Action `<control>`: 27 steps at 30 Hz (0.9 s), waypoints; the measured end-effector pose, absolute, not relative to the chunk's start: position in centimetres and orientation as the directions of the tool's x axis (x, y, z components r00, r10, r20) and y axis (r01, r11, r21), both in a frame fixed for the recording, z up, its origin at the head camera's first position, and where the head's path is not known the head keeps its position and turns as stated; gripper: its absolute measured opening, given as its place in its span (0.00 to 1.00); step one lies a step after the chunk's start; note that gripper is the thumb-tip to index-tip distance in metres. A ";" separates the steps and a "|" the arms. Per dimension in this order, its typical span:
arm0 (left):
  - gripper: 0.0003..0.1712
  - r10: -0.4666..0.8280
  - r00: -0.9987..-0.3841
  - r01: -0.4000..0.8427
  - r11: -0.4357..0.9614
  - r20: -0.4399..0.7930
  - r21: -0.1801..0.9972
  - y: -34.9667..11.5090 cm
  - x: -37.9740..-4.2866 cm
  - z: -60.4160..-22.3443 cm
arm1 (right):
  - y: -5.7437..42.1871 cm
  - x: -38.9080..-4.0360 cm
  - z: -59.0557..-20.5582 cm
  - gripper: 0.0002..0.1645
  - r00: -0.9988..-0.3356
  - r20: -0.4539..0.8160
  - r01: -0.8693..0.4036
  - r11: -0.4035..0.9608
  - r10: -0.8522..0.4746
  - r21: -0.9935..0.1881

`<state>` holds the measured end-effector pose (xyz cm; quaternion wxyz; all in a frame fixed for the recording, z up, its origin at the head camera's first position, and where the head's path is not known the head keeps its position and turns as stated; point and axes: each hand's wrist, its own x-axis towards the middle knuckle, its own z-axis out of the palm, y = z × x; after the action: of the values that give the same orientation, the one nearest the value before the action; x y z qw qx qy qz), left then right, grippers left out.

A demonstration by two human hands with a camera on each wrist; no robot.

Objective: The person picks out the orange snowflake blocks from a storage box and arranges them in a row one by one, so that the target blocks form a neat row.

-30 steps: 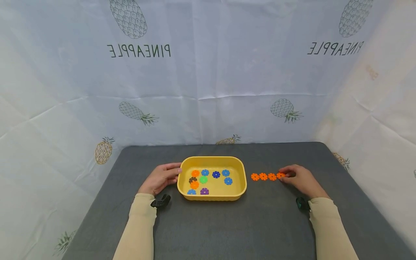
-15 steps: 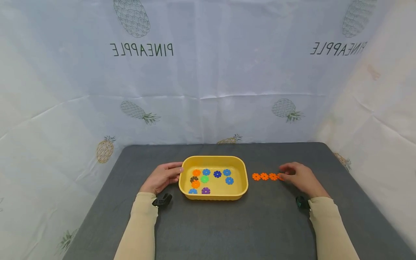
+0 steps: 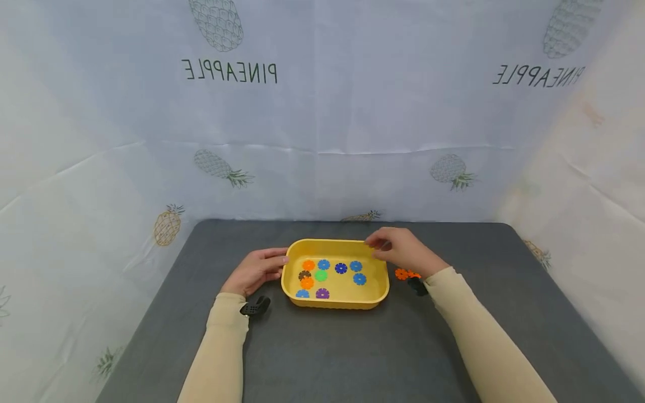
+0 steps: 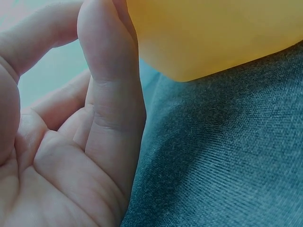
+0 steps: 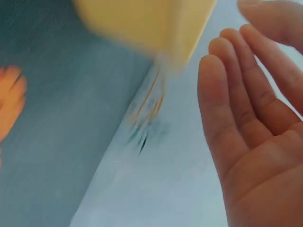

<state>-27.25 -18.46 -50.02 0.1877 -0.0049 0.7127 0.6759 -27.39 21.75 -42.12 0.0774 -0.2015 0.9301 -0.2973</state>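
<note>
A yellow plastic tray [image 3: 335, 304] holds several slotted building discs, among them a purple disc [image 3: 322, 294], a green disc [image 3: 321, 276], a dark blue disc [image 3: 341, 268] and an orange disc [image 3: 308, 265]. At the tray's left end my left hand [image 3: 257, 270] grips the rim, thumb on the inner side; the left wrist view shows curled fingers against the yellow wall. Above the tray's right rear corner hovers my right hand [image 3: 403, 249]. Its fingers [image 5: 213, 90] are gently bent with nothing between them in the right wrist view. The right wrist partly hides orange discs [image 3: 401, 273] on the table.
The dark grey table [image 3: 322, 352] reaches back to a white curtain [image 3: 322, 184] printed with pineapples. The same cloth hangs along both sides. A black wrist strap [image 3: 256, 307] sits at the left sleeve's cuff.
My right hand has left the row of orange discs and moved left over the tray's right end. The left hand keeps its hold on the rim. The head view has shifted slightly.
</note>
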 end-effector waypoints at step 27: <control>0.32 0.266 -0.924 -0.271 0.049 -0.274 0.961 -18.7 -27.4 -49.5 | 6.5 -29.6 -44.9 0.19 -0.586 -0.215 -0.600 0.597 -0.781 -0.532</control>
<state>-27.40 -18.70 -49.46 0.1946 -0.0017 0.6975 0.6897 -29.59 6.50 -44.87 0.2192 -0.3986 0.8663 -0.2064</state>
